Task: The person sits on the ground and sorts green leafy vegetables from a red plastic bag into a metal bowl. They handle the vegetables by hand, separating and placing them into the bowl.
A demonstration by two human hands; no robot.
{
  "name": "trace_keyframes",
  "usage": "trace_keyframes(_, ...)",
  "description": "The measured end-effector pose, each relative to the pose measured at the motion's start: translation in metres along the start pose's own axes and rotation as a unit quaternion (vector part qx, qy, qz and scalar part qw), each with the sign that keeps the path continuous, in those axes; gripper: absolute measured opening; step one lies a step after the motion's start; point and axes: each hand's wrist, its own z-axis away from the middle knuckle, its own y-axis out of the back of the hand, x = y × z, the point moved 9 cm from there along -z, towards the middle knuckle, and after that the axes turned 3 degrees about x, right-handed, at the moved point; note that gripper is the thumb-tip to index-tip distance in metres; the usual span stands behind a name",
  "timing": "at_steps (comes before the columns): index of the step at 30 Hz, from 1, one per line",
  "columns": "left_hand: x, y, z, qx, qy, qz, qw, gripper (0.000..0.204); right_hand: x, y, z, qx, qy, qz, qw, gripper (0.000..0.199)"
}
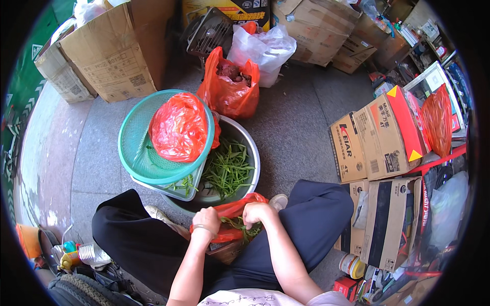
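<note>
Between my knees lies an open red plastic bag (230, 208) with leafy green vegetables (251, 233) in it. My left hand (206, 220) is closed at the bag's left side, and what its fingers grip is hidden. Bent downward, the fingers of my right hand (255, 211) pinch at the greens on the right side. Just beyond is a metal basin (251, 144) with a heap of cut green stems (228, 168). A turquoise colander (133, 153) overlaps the basin's left side and holds a crumpled red bag (178, 127). Under it sits a pale tray (190, 190) with some green pieces.
Past the basin stand a red bag of dark reddish roots (232, 94) and a white plastic bag (265, 48). Cardboard boxes (109, 56) line the back; more cardboard boxes (375, 137) are stacked at right. A tire (76, 290) and assorted clutter lie at lower left.
</note>
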Motion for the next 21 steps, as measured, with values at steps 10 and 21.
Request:
trace_keyframes(10,-0.037,0.151,0.048,0.283,-0.012,0.285,0.916,0.015,0.007,0.112,0.080,0.461,0.127,-0.220,0.850,0.015)
trace_keyframes(21,-0.048,0.143,0.037,0.320,-0.034,0.537,0.780,0.018,-0.036,0.099,0.073,0.186,0.295,-0.497,0.794,0.023)
